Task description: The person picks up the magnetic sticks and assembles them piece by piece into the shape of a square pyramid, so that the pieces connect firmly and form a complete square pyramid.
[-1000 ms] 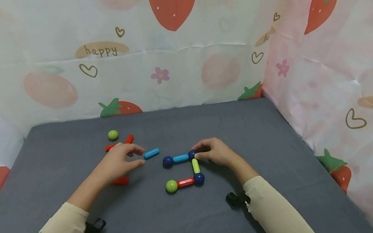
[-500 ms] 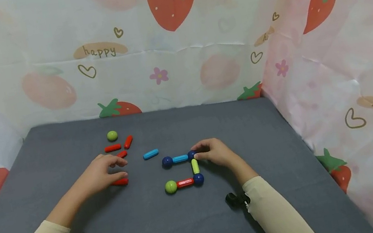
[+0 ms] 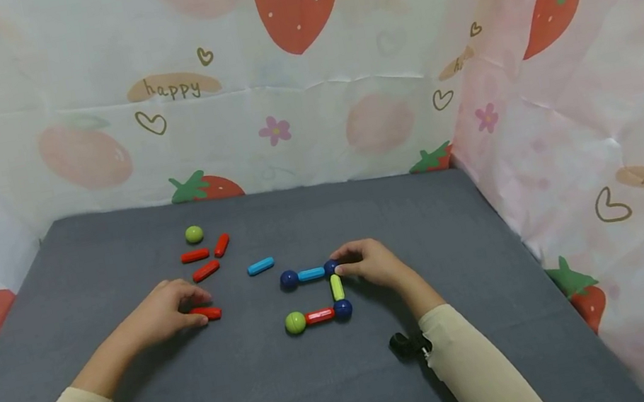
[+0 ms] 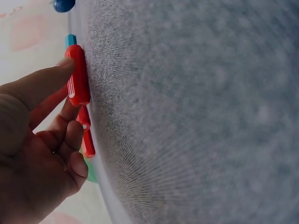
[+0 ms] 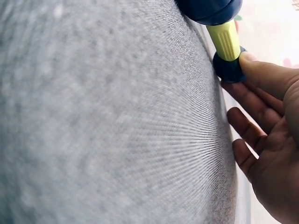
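Note:
My left hand (image 3: 155,318) is at a red magnetic rod (image 3: 209,313) on the table's left side. In the left wrist view the thumb lies on that rod, with the index finger behind it, pinching it. My right hand (image 3: 377,264) holds a dark blue ball (image 5: 228,70) between thumb and fingers. This ball is a corner of a joined shape: a blue rod (image 3: 311,274) leads to another dark blue ball (image 3: 289,278). A yellow-green rod (image 3: 337,287) links it to a third dark blue ball (image 3: 343,308), then a red rod (image 3: 319,316) and a green ball (image 3: 295,322).
A loose blue rod (image 3: 260,266) lies between the left hand and the joined shape. Farther back are loose red rods (image 3: 195,256) and a green ball (image 3: 194,234). The grey table (image 3: 305,398) meets a strawberry-print curtain (image 3: 310,131) behind and at the right.
My left hand has moved left and nearer, from beside the loose blue rod to the nearest red rod, uncovering other red rods. The right hand has stayed on the corner ball.

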Demonstrator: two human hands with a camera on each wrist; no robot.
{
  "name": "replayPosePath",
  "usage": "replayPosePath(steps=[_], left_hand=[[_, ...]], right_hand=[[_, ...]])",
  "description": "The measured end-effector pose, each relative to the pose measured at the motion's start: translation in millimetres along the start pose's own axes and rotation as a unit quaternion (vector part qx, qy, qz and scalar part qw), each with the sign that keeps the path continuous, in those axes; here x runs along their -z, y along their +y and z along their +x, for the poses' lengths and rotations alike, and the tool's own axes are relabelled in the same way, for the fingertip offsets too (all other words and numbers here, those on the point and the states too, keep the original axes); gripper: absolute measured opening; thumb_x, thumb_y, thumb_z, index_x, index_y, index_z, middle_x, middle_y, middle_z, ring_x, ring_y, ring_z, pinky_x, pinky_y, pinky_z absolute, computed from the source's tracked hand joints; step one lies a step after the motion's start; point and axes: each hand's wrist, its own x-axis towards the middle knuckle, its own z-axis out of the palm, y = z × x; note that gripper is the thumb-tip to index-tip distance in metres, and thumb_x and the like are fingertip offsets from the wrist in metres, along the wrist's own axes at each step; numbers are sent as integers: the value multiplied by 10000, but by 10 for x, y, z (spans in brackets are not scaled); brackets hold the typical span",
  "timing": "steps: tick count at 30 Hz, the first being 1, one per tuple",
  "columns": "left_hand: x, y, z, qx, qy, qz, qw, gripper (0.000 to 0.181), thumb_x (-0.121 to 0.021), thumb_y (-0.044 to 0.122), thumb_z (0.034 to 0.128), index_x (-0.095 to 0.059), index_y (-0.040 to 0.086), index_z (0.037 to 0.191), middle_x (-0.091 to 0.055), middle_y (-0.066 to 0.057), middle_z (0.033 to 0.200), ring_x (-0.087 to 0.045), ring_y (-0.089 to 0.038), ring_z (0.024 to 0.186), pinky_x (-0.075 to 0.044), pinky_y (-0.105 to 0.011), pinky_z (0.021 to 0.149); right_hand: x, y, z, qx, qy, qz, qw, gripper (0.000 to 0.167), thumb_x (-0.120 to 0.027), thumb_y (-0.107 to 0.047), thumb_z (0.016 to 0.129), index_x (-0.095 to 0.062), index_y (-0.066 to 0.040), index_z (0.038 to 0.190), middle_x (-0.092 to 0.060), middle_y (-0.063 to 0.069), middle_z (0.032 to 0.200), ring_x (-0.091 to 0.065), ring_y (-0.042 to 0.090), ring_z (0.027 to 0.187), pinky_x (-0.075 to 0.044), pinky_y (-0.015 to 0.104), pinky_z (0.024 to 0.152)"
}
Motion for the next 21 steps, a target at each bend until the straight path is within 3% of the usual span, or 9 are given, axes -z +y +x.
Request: replayPosePath(steps=[10, 21], left_hand=[[-31, -22, -8, 44, -173, -63, 9998, 255, -809, 256, 893, -763, 178, 1131, -697, -37, 1184, -548, -240, 1063, -459, -443, 909], [-54, -7, 34, -28, -126, 100, 9999, 117, -803, 267, 900, -764, 232, 1005, -687, 60, 1014, -541, -184, 953, -447, -408, 849]], right_hand=[[-2, -8, -2, -20, -16, 4, 10000, 249, -775, -288, 934, -760, -236, 1178, -715, -37, 1169, -630, 184, 1105, -507, 435, 977], [2, -5, 4, -23, -35, 0, 10000, 256, -779, -285, 930, -762, -221, 1178, -718, -32, 1171, -628, 191, 1121, -493, 447, 1013]])
